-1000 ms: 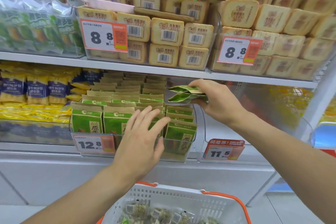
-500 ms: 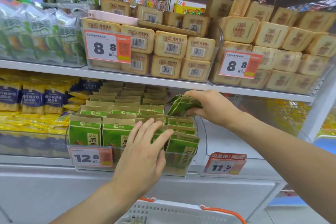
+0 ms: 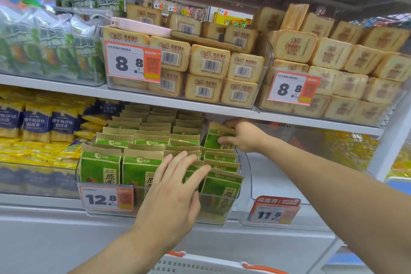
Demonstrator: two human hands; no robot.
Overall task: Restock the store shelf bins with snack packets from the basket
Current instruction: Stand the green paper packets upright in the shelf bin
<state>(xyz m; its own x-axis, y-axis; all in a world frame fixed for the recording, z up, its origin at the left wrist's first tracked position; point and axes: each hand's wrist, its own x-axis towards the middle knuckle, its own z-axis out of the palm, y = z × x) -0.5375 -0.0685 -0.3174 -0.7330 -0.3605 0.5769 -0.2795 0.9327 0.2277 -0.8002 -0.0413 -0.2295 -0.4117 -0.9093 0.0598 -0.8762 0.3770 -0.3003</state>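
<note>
- The right hand (image 3: pixel 244 138) reaches under the upper shelf (image 3: pixel 155 100) and grips a green packet (image 3: pixel 214 137) at its right edge, fingers (image 3: pixel 224 140) curled onto its front; the packet stands upright at the back of the right-hand row in the clear bin (image 3: pixel 218 218)
- The left hand (image 3: pixel 175 187) lies flat against the fronts of the middle-row packets, fingers (image 3: pixel 195 173) straight and spread, grasping nothing
- The bin carries a 12.8 price tag (image 3: pixel 106 200) on its front wall and is packed with rows of green packets (image 3: pixel 101 169) with brown paper tops, all upright
- Just beside it on the right sits a second clear bin (image 3: pixel 251 184) with an 11.5 tag (image 3: pixel 274 211); what it holds I cannot tell
- Only the white rim and orange handle of the basket (image 3: pixel 200 266) show at the bottom edge, below the shelf front; its contents are out of view
- To the left of the green packets lie blue and yellow packets (image 3: pixel 37 122)
- The upper shelf holds stacked tan biscuit packs (image 3: pixel 211 64) behind two 8.8 tags (image 3: pixel 133 62), and green-and-white bags (image 3: pixel 51 49) at the far left
</note>
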